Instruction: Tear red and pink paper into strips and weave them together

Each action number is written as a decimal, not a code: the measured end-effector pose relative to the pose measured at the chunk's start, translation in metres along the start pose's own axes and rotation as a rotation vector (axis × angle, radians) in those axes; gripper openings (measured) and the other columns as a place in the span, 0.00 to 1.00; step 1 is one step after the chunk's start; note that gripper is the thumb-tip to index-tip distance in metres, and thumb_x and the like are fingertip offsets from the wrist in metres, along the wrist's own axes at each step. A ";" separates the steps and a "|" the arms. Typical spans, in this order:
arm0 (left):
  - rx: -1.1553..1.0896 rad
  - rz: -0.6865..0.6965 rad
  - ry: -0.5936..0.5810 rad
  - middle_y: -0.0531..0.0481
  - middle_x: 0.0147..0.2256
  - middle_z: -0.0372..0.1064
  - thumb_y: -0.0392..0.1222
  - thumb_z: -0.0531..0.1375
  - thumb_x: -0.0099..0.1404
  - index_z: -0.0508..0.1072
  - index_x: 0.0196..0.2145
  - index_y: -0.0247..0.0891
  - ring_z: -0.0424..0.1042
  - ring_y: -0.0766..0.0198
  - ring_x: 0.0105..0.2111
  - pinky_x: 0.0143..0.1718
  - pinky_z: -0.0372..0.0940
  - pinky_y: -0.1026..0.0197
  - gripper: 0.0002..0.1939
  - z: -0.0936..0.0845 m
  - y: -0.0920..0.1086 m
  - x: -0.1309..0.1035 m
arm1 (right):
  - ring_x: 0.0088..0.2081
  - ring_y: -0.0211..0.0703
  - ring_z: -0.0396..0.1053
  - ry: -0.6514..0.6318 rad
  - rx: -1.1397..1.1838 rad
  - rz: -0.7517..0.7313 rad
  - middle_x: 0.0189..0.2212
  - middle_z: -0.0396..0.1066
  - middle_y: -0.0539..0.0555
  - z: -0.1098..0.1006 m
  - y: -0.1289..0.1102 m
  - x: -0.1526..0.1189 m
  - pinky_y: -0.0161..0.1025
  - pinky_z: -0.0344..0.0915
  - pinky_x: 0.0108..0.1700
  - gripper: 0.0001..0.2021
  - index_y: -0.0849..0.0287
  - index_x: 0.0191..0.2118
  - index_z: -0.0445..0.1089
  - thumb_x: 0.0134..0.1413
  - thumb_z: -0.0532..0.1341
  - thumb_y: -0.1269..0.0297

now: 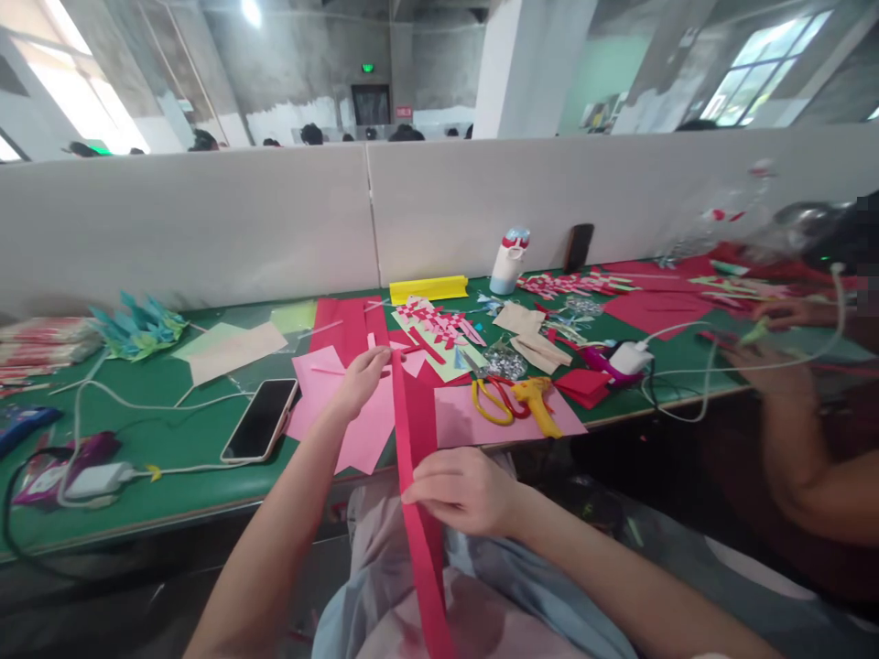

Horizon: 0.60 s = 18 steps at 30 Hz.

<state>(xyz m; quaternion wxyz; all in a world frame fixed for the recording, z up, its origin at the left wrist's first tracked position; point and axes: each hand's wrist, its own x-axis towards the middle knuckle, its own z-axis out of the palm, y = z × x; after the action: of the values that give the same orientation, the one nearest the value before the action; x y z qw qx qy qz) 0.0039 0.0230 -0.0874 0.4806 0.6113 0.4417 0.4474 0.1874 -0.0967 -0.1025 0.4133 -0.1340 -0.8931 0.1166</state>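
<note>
A long folded strip of red paper (417,522) runs from the table edge down over my lap. My right hand (467,490) pinches its edge about midway along. Near the strip's far end, my left hand (363,377) has its fingers closed at the edge, over the pink paper (363,439). Behind that hand lie red sheets (336,325). To the right, yellow-handled scissors (491,403) and a yellow glue gun (537,403) rest on another pink sheet (453,421). Small pink and red paper pieces (436,320) lie beyond.
A phone (261,419) and a white charger with cables (100,478) lie at left. A white bottle (510,261) and another phone (579,247) stand by the grey partition (275,220). On the right, a co-worker's hands (775,352) work at the same green table (206,490).
</note>
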 end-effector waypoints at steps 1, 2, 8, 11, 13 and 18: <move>-0.010 0.009 0.011 0.45 0.40 0.73 0.54 0.56 0.61 0.74 0.34 0.37 0.69 0.58 0.44 0.47 0.62 0.56 0.17 -0.002 0.000 -0.001 | 0.36 0.36 0.73 0.012 0.014 -0.003 0.33 0.76 0.55 -0.001 -0.001 -0.002 0.31 0.70 0.40 0.10 0.61 0.40 0.72 0.58 0.55 0.73; -0.022 0.020 0.023 0.46 0.37 0.72 0.53 0.57 0.60 0.73 0.32 0.37 0.69 0.60 0.41 0.46 0.62 0.58 0.16 -0.004 0.000 -0.003 | 0.37 0.36 0.73 0.020 0.029 -0.001 0.33 0.76 0.55 -0.002 -0.003 -0.004 0.31 0.70 0.41 0.09 0.61 0.40 0.72 0.58 0.55 0.74; -0.069 0.106 0.093 0.55 0.26 0.64 0.52 0.61 0.58 0.67 0.27 0.38 0.64 0.68 0.28 0.34 0.60 0.66 0.15 -0.021 0.011 -0.019 | 0.39 0.37 0.74 0.001 0.160 0.188 0.37 0.77 0.54 -0.009 -0.005 -0.026 0.32 0.69 0.45 0.13 0.58 0.44 0.71 0.55 0.55 0.76; -0.048 0.127 0.112 0.55 0.25 0.63 0.51 0.61 0.59 0.68 0.27 0.37 0.62 0.69 0.27 0.30 0.57 0.67 0.14 -0.024 0.024 -0.035 | 0.40 0.38 0.74 0.060 0.278 0.445 0.40 0.75 0.56 -0.012 0.002 -0.027 0.34 0.69 0.44 0.15 0.58 0.49 0.68 0.57 0.54 0.73; -0.012 0.133 0.116 0.55 0.25 0.63 0.50 0.62 0.59 0.69 0.28 0.37 0.60 0.70 0.26 0.29 0.56 0.67 0.13 -0.020 0.036 -0.051 | 0.39 0.39 0.74 0.146 0.410 0.606 0.38 0.75 0.56 -0.014 0.008 -0.019 0.36 0.70 0.42 0.14 0.60 0.50 0.67 0.60 0.53 0.68; 0.248 0.148 0.099 0.54 0.25 0.64 0.49 0.57 0.63 0.71 0.29 0.36 0.61 0.68 0.27 0.28 0.56 0.66 0.13 0.003 0.064 -0.098 | 0.31 0.37 0.73 0.207 0.760 0.729 0.31 0.74 0.54 -0.020 0.012 0.014 0.35 0.70 0.35 0.16 0.62 0.45 0.70 0.58 0.58 0.56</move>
<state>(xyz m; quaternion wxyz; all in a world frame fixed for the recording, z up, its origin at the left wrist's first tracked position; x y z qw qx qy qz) -0.0071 -0.0819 -0.0370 0.3449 0.6740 0.4706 0.4531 0.1953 -0.0791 -0.0837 0.4515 -0.2872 -0.6378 0.5540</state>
